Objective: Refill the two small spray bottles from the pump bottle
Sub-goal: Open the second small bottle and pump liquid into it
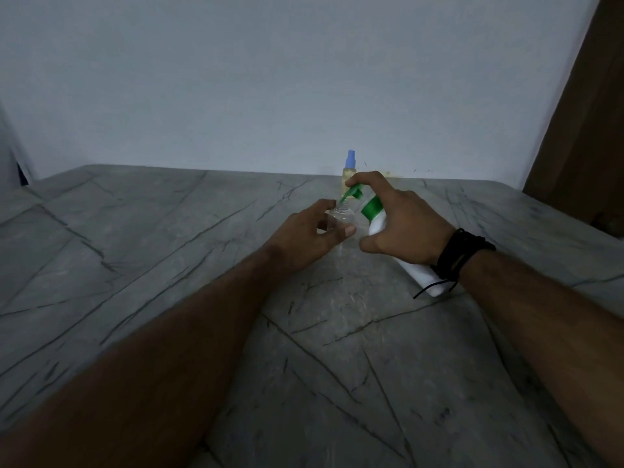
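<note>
A grey, dark-veined stone tabletop [169, 265] fills the lower view, backed by a pale wall [270, 79], with a brown panel [587, 113] seen at the right edge. Both forearms are extended forward over the tabletop and converge near its middle.

The right hand [405, 224] is curled round the white pump bottle [415, 268], with the thumb below the body and a finger laid over the green pump head [354, 192]. A black corded bracelet [462, 255] is worn at the right wrist. The pump bottle is held tilted: its long axis runs from its base, low and near the right wrist, up and leftward to the pump head, whose nozzle points down-left at the mouth of the clear spray bottle [337, 219].

The left hand [310, 234] is closed round that small clear bottle, thumb and fingers pinching its sides; it is held roughly upright, uncapped neck uppermost, just left of the pump bottle.

Behind the hands, near the wall, a second spray bottle [349, 172] with a blue cap and yellowish contents stands upright on the tabletop.
</note>
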Demonstrator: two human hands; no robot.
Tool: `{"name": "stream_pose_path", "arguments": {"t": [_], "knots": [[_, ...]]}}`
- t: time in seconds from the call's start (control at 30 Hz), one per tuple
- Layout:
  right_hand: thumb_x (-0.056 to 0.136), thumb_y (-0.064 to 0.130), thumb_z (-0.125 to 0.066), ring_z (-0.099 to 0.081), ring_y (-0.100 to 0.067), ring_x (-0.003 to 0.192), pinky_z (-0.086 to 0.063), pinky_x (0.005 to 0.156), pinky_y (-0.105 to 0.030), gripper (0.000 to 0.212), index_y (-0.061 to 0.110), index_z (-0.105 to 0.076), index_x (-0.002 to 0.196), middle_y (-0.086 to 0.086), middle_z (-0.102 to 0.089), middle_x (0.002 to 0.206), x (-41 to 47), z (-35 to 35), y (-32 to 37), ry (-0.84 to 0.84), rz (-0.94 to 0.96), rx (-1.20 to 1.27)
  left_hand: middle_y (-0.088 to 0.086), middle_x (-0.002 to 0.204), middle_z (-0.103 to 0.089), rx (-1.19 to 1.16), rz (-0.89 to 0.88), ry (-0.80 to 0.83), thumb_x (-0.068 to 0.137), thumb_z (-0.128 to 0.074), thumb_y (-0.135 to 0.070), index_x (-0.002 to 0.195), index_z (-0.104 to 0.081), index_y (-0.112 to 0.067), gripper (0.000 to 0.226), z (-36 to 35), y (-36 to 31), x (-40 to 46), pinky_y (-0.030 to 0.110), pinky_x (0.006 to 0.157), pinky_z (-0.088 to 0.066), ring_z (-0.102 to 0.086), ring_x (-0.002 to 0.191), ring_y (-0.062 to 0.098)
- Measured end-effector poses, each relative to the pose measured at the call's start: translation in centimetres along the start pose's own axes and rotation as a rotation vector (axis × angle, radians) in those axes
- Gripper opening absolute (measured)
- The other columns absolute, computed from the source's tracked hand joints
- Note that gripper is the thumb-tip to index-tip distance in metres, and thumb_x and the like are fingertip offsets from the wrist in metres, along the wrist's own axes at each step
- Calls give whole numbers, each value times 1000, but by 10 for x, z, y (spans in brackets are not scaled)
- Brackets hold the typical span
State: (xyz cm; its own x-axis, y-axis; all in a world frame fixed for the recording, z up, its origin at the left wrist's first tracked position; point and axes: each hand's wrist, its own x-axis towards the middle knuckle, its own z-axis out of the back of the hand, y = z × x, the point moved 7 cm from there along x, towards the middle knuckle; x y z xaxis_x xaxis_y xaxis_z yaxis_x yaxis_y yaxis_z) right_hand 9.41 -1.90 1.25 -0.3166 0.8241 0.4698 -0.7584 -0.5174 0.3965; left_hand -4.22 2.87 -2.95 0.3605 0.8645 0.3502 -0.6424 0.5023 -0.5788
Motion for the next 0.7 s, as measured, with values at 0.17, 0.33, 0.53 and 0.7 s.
{"name": "stream_pose_path", "arguments": {"t": [0.17,0.33,0.53,0.7], "knots": [[67,17,-78,-60,-11,66,-40,57,-22,71,34,-41,125,4,-65,85,-1,5,-2,-43,-4,25,-7,120,-62,-25,6,-6,87,-57,-57,138,-44,-24,63,0,2,0,21,81,-38,-55,105,7],[67,19,-76,-56,-6,59,-34,52,-9,77,39,-39,132,8,-61,75,-2,5,-2,-61,6,0,-15,108,-59,-40,18,1,87,-58,-57,139,-43,-24,63,0,1,-1,24,83,-39,-54,106,7],[67,18,-77,-57,-5,60,-36,54,-13,73,37,-40,128,10,-61,74,-1,5,-2,-58,7,1,-8,118,-62,-44,5,4,88,-59,-54,139,-43,-25,60,1,-1,-3,23,83,-39,-55,108,7],[67,21,-78,-60,-15,66,-46,59,-29,72,37,-40,126,1,-64,80,1,6,-3,-69,-5,5,-8,121,-63,-51,5,12,88,-59,-54,140,-42,-25,61,3,-2,-3,26,89,-41,-55,112,9]]}}
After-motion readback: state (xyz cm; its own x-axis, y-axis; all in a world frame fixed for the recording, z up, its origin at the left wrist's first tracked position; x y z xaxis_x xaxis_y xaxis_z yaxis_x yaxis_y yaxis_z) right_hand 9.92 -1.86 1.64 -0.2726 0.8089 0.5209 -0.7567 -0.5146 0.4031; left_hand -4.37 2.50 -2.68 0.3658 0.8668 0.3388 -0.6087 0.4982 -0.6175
